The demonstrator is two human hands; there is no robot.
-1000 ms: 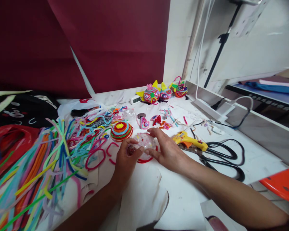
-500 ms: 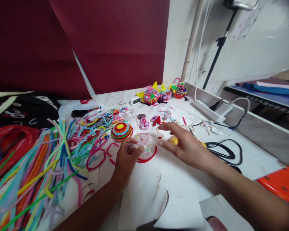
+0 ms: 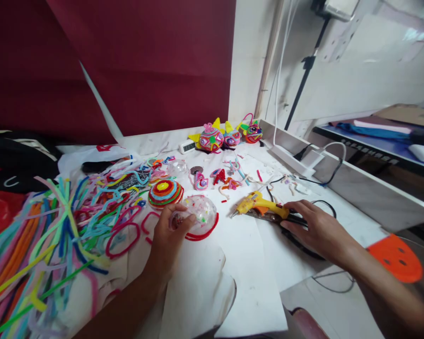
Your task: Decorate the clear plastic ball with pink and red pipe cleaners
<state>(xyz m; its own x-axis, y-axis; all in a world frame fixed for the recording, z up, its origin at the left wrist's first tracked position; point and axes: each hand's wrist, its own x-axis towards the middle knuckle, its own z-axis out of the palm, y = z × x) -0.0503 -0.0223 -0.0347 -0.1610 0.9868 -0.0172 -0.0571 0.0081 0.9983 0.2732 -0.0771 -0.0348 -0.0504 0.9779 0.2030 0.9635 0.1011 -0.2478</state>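
My left hand [image 3: 169, 230] pinches the near-left edge of a clear plastic dome [image 3: 207, 212], which has coloured specks on it and a red pipe cleaner along its lower rim. A yellow hot glue gun [image 3: 259, 203] lies on its side on the table, nozzle to the left. My right hand [image 3: 313, 228] has its thumb and fingers on either side of the gun's handle end. Just behind my left hand sits another dome [image 3: 165, 193], wrapped in coiled pipe cleaners of several colours.
Loose pipe cleaners [image 3: 53, 245] cover the table's left side. Small shaped pieces [image 3: 219, 176] lie beyond the clear dome. Decorated balls [image 3: 211, 139] stand at the back. A power strip [image 3: 293, 160] and black cable [image 3: 304, 249] are to the right. White paper [image 3: 194, 282] lies in front.
My right hand has moved right, from beside the clear dome to the glue gun's handle. The view has shifted right. My left hand stays at the dome.
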